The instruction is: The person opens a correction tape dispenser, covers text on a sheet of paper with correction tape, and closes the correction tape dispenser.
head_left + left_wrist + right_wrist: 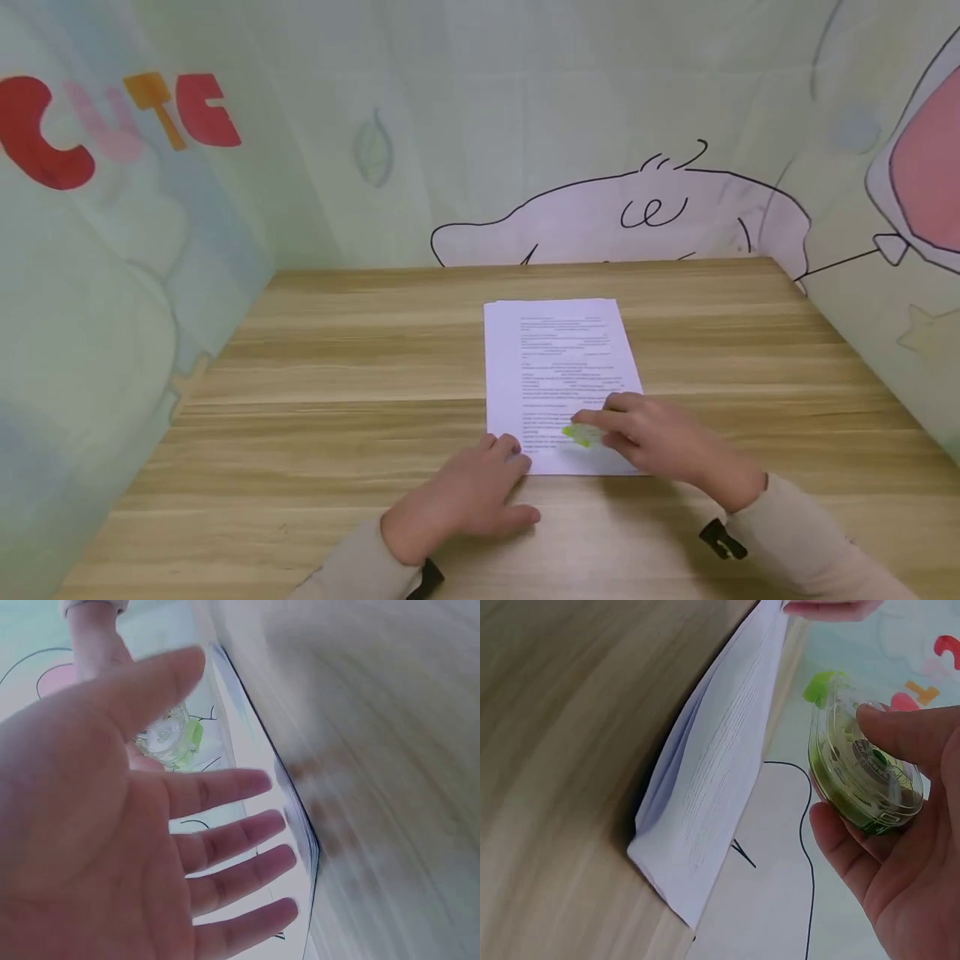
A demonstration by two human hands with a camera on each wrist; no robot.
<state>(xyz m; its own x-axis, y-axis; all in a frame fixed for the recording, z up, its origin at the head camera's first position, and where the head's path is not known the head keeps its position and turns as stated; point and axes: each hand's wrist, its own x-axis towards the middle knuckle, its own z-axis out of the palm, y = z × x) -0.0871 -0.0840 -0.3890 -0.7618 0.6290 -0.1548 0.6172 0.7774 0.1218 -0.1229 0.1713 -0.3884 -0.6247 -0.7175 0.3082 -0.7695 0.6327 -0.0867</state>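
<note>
A printed stack of paper [503, 358] lies on the wooden table [360, 367], its lines of text facing up. My right hand [660, 437] holds a clear correction tape [583, 434] with green parts over the lower half of the page. In the right wrist view, the thumb and fingers pinch the rounded case of the correction tape [866, 769], and its green tip points away from the palm. My left hand [476, 492] rests at the page's lower left corner. The left wrist view shows its fingers [232, 840] straight and spread, their tips at the paper's edge.
Bare table surface extends on both sides of the paper. Printed fabric walls [480, 100] with cartoon drawings stand along the table's back and sides. Dark bands with small devices [722, 540] are worn at the wrists, by the light sleeves [813, 542].
</note>
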